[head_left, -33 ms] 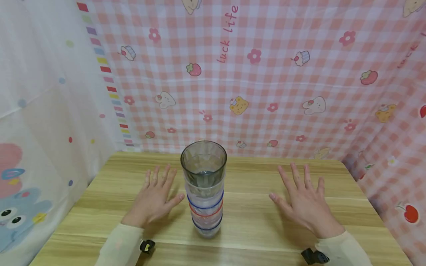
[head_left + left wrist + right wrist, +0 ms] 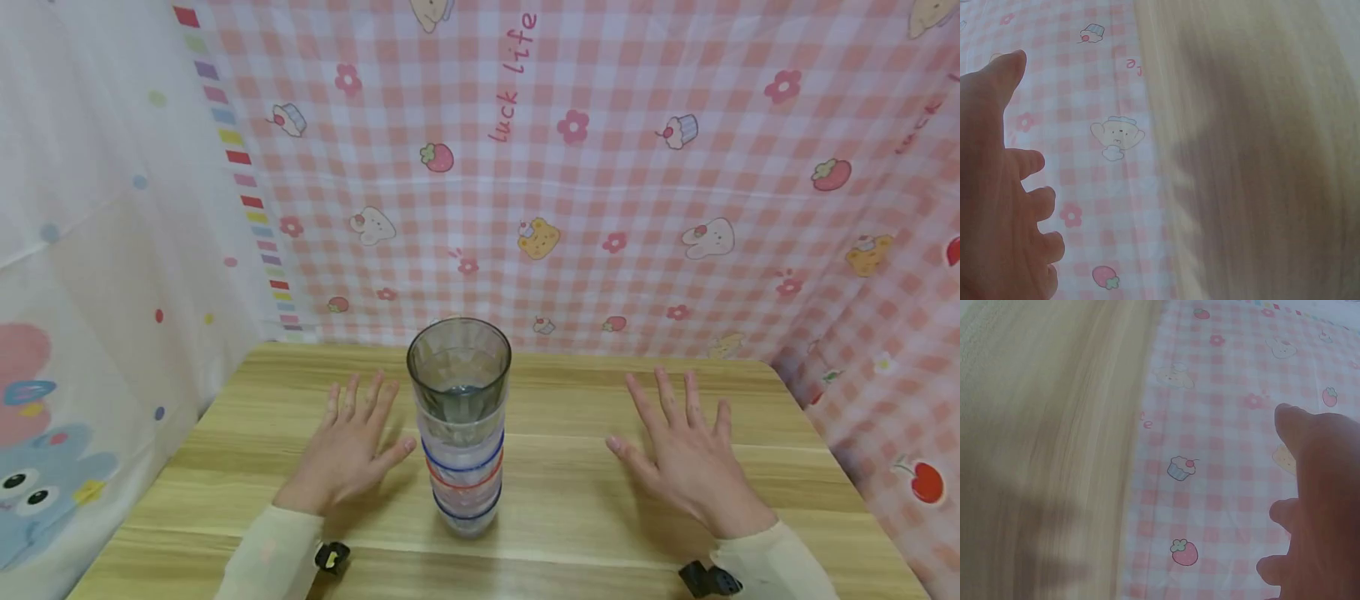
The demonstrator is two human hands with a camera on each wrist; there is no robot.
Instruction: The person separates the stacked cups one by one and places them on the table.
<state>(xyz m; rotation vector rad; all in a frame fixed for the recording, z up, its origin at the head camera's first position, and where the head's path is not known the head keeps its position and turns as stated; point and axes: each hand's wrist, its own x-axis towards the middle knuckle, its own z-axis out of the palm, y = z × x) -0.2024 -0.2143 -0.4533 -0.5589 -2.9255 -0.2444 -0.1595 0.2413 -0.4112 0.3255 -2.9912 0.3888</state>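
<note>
A tall stack of nested clear cups (image 2: pixel 463 450) stands upright on the wooden table (image 2: pixel 555 517), left of the middle in the head view. Its top cup (image 2: pixel 459 379) is smoky grey; blue and red rings show lower down. To the left of the stack is my left hand (image 2: pixel 347 454), palm down with fingers spread, its thumb tip close beside the cups. My right hand (image 2: pixel 690 458) lies farther off on the right, also palm down with spread fingers. Both hands hold nothing. Each wrist view shows its own hand and a shadow on the wood, without the cups.
A pink checked curtain (image 2: pixel 622 192) hangs behind the table's far edge and continues down the right side. On the left hangs a white cloth (image 2: pixel 97 250) with cartoon prints. Small black devices (image 2: pixel 332 556) sit at both wrists.
</note>
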